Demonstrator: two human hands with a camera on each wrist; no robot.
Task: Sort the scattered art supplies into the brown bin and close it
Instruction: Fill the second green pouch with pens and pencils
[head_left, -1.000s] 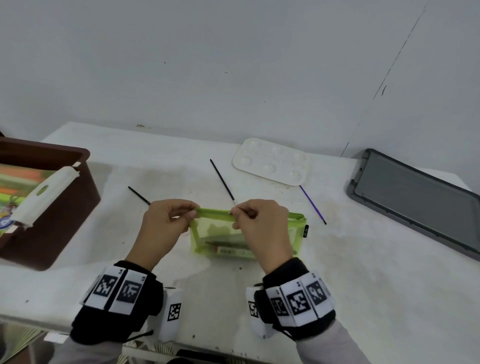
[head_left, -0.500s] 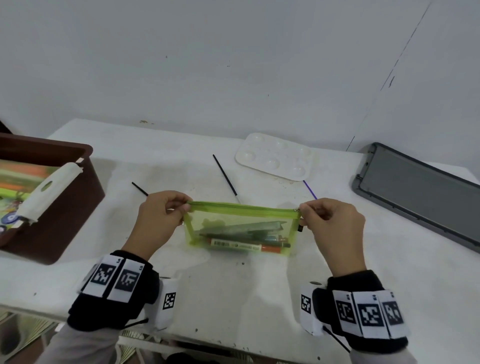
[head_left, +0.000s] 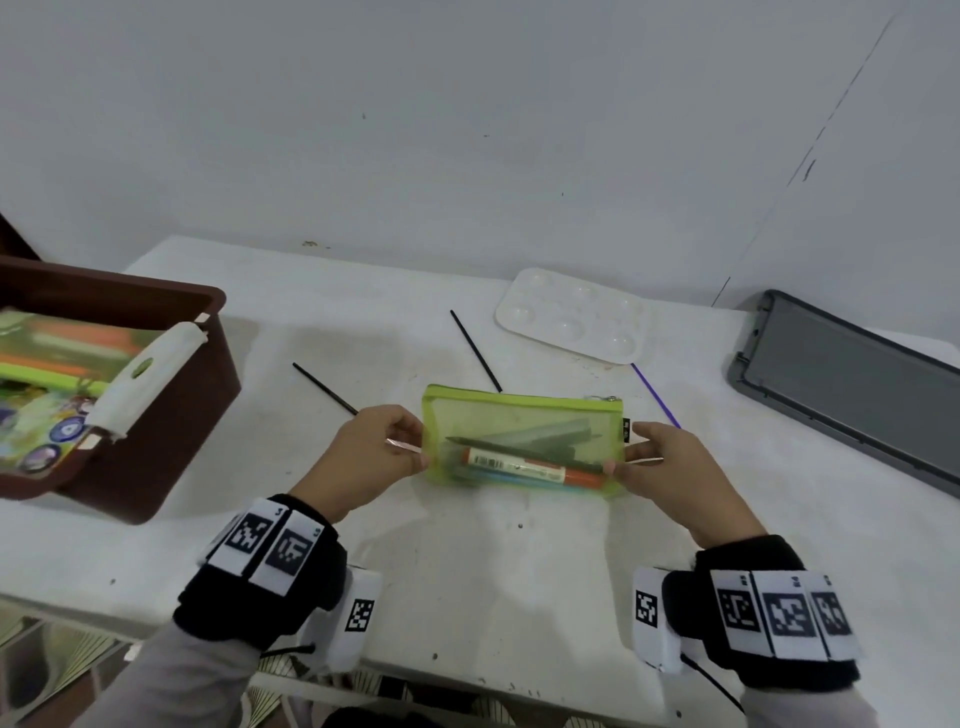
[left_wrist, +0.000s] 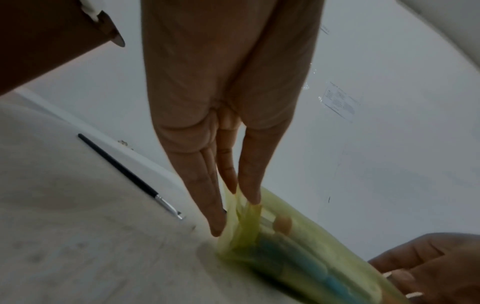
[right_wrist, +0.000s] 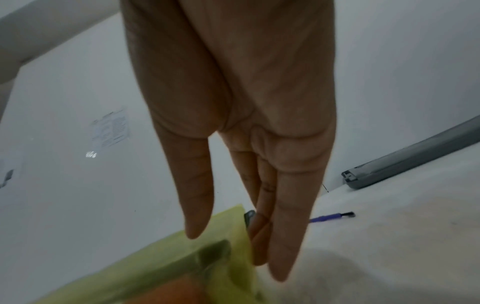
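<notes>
Where hands (head_left: 376, 457) meet: green pouch (head_left: 522, 439).

The brown bin (head_left: 156, 415) is cut off by the head view's left edge, the grey lid (head_left: 852, 384) by its right; the pouch (right_wrist: 161, 265) is blurred in both wrist views.

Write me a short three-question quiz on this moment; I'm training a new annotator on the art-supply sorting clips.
1. True or false: the green mesh pouch already lies inside the brown bin.
2. Which hands hold the pouch? A) left hand only B) right hand only C) both, one at each end
3. Fill in: the white paint palette lies on the ____.

Key: 1 false, it is held above the table; 2 C; 3 table.
</notes>
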